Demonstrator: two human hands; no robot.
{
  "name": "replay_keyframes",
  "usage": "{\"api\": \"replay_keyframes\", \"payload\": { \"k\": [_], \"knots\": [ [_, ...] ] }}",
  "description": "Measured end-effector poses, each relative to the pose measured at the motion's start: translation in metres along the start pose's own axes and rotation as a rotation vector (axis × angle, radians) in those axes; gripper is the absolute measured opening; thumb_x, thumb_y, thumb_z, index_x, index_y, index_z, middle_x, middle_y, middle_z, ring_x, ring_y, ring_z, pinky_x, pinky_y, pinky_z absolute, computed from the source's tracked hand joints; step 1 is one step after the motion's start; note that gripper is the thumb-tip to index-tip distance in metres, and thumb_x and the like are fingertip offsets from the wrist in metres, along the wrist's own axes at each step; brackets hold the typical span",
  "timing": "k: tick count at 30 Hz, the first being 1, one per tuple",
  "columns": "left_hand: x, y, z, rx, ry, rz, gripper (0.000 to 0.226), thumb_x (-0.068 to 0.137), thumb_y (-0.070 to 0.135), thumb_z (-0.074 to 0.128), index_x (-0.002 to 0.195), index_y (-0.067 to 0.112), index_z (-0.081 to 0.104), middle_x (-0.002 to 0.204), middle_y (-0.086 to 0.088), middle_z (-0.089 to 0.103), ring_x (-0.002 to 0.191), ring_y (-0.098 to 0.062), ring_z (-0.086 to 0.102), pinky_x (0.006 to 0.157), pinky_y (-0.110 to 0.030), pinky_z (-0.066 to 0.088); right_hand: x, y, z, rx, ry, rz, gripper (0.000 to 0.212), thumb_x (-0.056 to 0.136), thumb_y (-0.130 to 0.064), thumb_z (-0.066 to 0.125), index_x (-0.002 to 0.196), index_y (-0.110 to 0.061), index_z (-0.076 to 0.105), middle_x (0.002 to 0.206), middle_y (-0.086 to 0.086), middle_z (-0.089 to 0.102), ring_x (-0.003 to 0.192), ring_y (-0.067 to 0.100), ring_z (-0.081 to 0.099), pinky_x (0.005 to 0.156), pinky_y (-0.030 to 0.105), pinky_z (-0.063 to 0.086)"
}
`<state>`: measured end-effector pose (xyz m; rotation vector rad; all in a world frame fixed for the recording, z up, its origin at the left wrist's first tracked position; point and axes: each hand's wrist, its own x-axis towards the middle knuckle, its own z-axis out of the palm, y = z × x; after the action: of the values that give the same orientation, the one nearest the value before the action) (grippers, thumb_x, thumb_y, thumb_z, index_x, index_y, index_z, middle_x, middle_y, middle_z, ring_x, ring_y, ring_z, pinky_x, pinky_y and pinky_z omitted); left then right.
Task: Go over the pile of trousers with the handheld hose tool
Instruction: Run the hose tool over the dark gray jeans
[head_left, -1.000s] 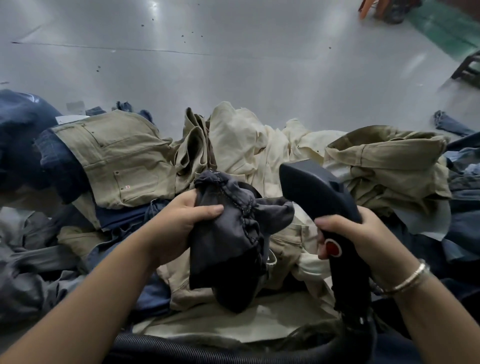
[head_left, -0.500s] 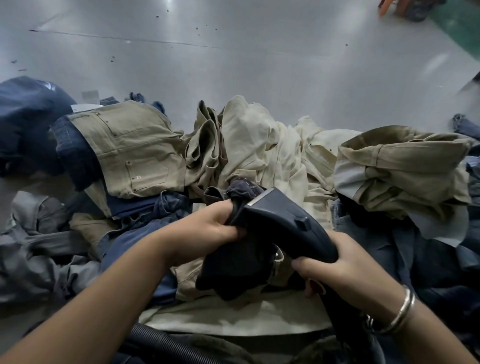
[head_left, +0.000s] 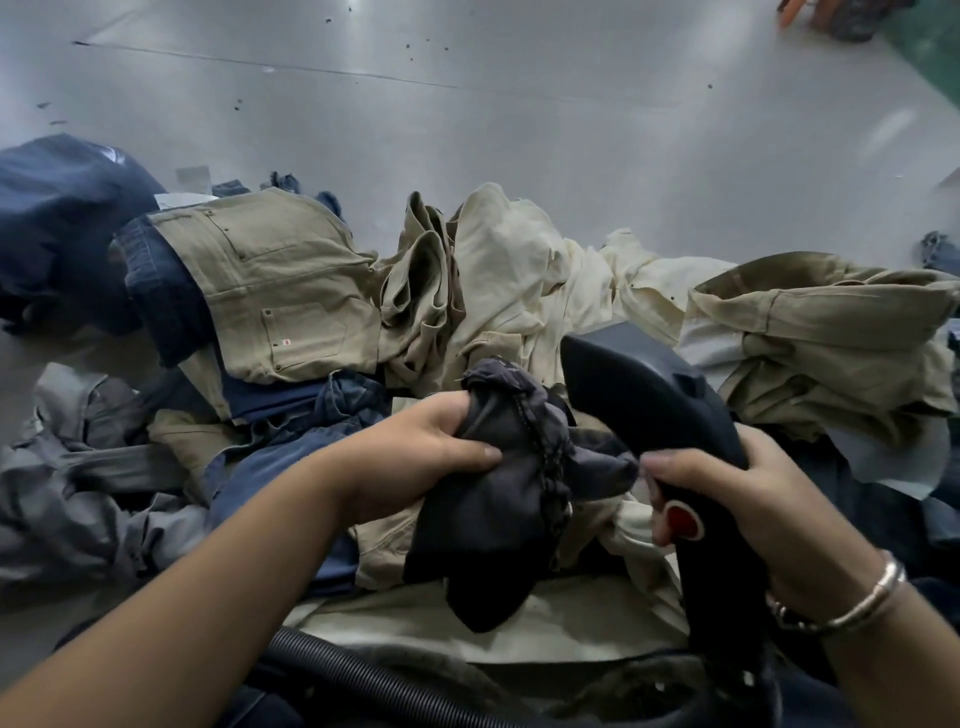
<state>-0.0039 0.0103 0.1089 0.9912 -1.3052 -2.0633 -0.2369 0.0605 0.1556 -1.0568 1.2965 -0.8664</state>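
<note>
1. Left hand (head_left: 415, 457): fingers still bunch the dark trouser fabric (head_left: 498, 499) atop the trouser pile (head_left: 291, 291) on the tabletop (head_left: 467, 104).
2. Hose tool (head_left: 649, 405): head now lifted off the fabric, just right of it.
3. Right hand (head_left: 727, 499): fingers wrapped round the tool's handle.

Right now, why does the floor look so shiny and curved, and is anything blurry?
Head view: overhead lights throw pale streaks of glare on the grey floor; the wide-angle lens bends its seam line and the edges of the frame; the trouser pile is evenly lit and fairly sharp; the right hand on the dark hose tool looks slightly soft.
</note>
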Motion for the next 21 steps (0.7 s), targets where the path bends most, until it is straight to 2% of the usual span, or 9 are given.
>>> {"api": "replay_keyframes", "payload": {
  "k": [3,6,9,11,14,16,18,20,21],
  "knots": [
    [0.004,-0.001,0.001,-0.017,0.014,0.015,0.029,0.074,0.0,0.055,0.102,0.006,0.061,0.091,-0.002,0.074,0.086,-0.013,0.069,0.074,-0.022,0.053,-0.005,0.007,0.003,-0.035,-0.077,0.101,0.016,0.058,-0.015,0.071,0.061,-0.003,0.06,0.05,0.015,0.056,0.039,0.023,0.056,0.038,0.023,0.042],
    [0.007,-0.003,0.005,0.119,-0.001,0.01,0.027,0.083,-0.003,0.057,0.105,0.011,0.062,0.098,-0.002,0.072,0.093,-0.011,0.067,0.08,-0.023,0.052,-0.005,0.015,0.01,-0.097,-0.13,0.125,0.012,0.06,-0.017,0.072,0.064,-0.01,0.064,0.053,0.009,0.06,0.044,0.023,0.058,0.041,0.025,0.045],
    [0.007,-0.005,0.008,0.346,0.023,0.007,0.031,0.092,-0.009,0.05,0.104,0.018,0.06,0.099,0.007,0.068,0.095,0.0,0.062,0.083,-0.016,0.048,-0.002,0.016,0.014,-0.083,-0.095,0.048,0.012,0.068,-0.014,0.077,0.065,-0.013,0.065,0.052,0.004,0.061,0.044,0.016,0.058,0.042,0.023,0.045],
    [0.007,-0.008,0.014,0.651,0.041,0.061,0.024,0.092,-0.008,0.05,0.101,0.012,0.058,0.094,0.013,0.061,0.09,0.006,0.053,0.081,-0.003,0.039,0.002,0.013,0.014,0.01,-0.011,0.008,0.014,0.064,-0.017,0.077,0.056,-0.013,0.065,0.048,0.006,0.059,0.04,0.014,0.055,0.04,0.021,0.044],
    [0.01,-0.019,0.025,0.966,0.146,0.252,0.021,0.086,-0.009,0.048,0.101,0.0,0.059,0.1,-0.007,0.065,0.093,-0.013,0.054,0.072,-0.008,0.031,0.012,0.008,0.004,0.11,0.136,-0.011,0.032,0.056,-0.021,0.086,0.071,-0.002,0.066,0.053,0.01,0.06,0.043,0.017,0.058,0.041,0.022,0.046],
    [0.012,-0.022,0.033,1.06,0.2,0.326,0.027,0.083,-0.009,0.048,0.107,-0.002,0.06,0.109,-0.017,0.064,0.102,-0.026,0.055,0.077,-0.015,0.032,0.016,0.01,0.003,0.112,0.168,-0.012,0.032,0.065,-0.016,0.082,0.089,0.0,0.068,0.064,0.009,0.066,0.049,0.016,0.061,0.044,0.022,0.048],
    [0.015,-0.024,0.039,1.157,0.199,0.403,0.038,0.082,-0.006,0.051,0.119,-0.001,0.058,0.119,-0.017,0.059,0.113,-0.028,0.049,0.091,-0.019,0.034,0.019,0.02,0.013,0.107,0.174,-0.037,0.018,0.074,0.002,0.073,0.09,-0.003,0.066,0.068,0.004,0.068,0.052,0.012,0.061,0.047,0.021,0.049],
    [0.015,-0.023,0.042,1.184,0.186,0.428,0.042,0.079,-0.003,0.054,0.12,0.001,0.059,0.12,-0.014,0.057,0.115,-0.026,0.046,0.096,-0.021,0.034,0.022,0.033,0.026,0.073,0.201,-0.057,0.023,0.075,0.011,0.068,0.084,-0.01,0.063,0.065,-0.002,0.067,0.059,0.009,0.061,0.053,0.022,0.05],
    [0.013,-0.023,0.044,1.092,0.185,0.37,0.04,0.078,0.0,0.055,0.117,0.002,0.061,0.117,-0.013,0.059,0.112,-0.024,0.05,0.095,-0.023,0.038,0.025,0.037,0.031,0.053,0.218,-0.065,0.026,0.075,0.012,0.068,0.082,-0.013,0.063,0.065,-0.003,0.067,0.061,0.01,0.06,0.056,0.024,0.05]
  ]
}}
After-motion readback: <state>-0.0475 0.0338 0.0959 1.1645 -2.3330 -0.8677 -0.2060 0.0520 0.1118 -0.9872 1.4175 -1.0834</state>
